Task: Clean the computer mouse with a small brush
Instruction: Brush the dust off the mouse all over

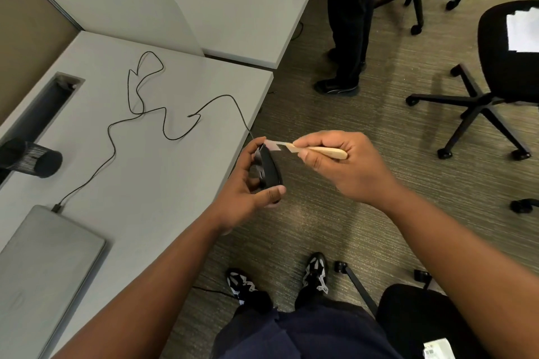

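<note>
My left hand [248,183] holds a black computer mouse [269,167] on its edge, just past the grey desk's [151,172] right edge, above the carpet. The mouse's thin black cable [137,114] runs back over the desk in loops to a closed grey laptop [43,265]. My right hand [344,166] grips a small brush with a pale wooden handle [326,151]. Its blurred, light bristles [274,145] touch the top front end of the mouse.
A black mesh pen cup [32,157] lies at the desk's left. Another person's legs [347,23] stand by the far desk. Black office chairs [495,67] stand on the carpet at right, another behind me at bottom right [414,320]. My feet [280,280] are below.
</note>
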The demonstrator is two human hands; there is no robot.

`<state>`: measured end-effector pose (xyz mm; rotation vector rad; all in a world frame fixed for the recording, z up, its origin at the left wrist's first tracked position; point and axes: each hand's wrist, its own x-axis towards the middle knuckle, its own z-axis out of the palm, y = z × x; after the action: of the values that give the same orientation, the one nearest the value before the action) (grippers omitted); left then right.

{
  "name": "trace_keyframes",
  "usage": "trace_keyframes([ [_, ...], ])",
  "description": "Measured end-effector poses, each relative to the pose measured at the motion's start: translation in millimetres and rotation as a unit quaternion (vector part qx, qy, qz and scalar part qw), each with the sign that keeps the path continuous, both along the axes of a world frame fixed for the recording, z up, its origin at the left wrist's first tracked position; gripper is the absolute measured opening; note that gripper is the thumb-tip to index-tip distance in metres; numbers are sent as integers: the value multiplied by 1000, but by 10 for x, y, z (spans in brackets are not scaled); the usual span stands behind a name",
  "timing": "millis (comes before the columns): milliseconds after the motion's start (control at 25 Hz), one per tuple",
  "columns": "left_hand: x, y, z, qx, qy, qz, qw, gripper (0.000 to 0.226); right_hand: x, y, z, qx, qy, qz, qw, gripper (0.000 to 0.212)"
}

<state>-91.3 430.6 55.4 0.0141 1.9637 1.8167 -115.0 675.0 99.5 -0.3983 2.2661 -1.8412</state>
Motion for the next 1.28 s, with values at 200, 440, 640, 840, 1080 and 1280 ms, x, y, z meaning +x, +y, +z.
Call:
trace_keyframes([
  [200, -20, -37, 62, 27, -31, -4, 999, 94, -25, 51, -47, 56, -43, 76, 995, 19],
  [440, -22, -93, 12, 37, -55, -7, 998, 102, -94, 143, 5, -12, -64, 75, 995, 11],
  [640, -62, -72, 7, 50, -63, -7, 997, 97, -110, 23, -75, -37, -80, 40, 995, 16],
  [840, -60, -90, 39, 30, -67, 7, 997, 87, -115, 70, -92, -8, -104, 55, 993, 13],
  [1080, -86, -85, 18, -7, -55, 3, 998, 125, -148, 47, -77, -67, -128, 34, 989, 14],
  [1280, -111, -145, -34, -43, -59, 6, 997, 130, -183, 120, -63, -81, -121, -9, 989, 17],
])
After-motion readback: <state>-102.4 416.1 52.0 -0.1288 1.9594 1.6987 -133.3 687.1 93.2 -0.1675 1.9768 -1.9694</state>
